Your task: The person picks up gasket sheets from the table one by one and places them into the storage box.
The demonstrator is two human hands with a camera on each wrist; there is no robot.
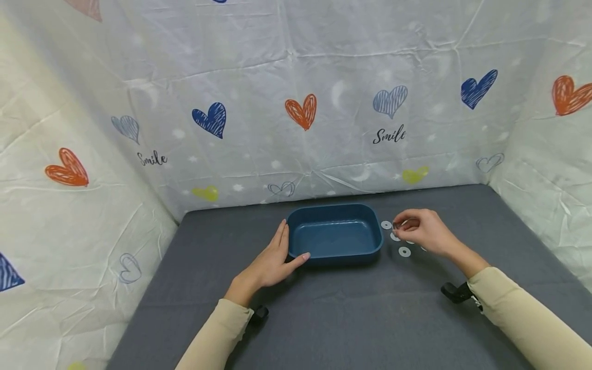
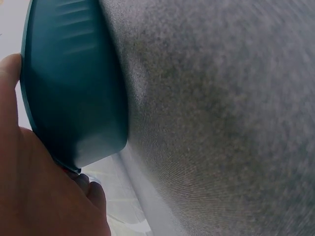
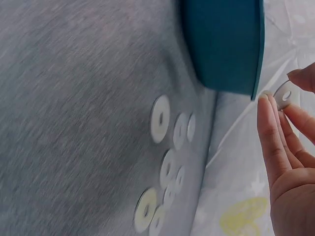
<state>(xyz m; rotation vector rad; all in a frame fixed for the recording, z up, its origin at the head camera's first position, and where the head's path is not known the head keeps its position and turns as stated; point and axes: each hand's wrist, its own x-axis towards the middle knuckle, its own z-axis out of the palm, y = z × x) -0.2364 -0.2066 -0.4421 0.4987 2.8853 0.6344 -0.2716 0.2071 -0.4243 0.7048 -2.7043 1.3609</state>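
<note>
A dark blue rectangular tray stands on the table with nothing lying in it. My left hand rests at its left front corner, fingers straight along the left side and thumb on the front rim. Just off the tray's right side, my right hand pinches a flat metal washer between thumb and fingers, held above the table. Several more washers lie flat beneath and beside that hand; in the head view it partly hides them.
The grey cloth-covered table carries the tray and washers. A white curtain printed with hearts hangs behind the table and along both sides. Dark wrist devices show at the sleeve cuffs.
</note>
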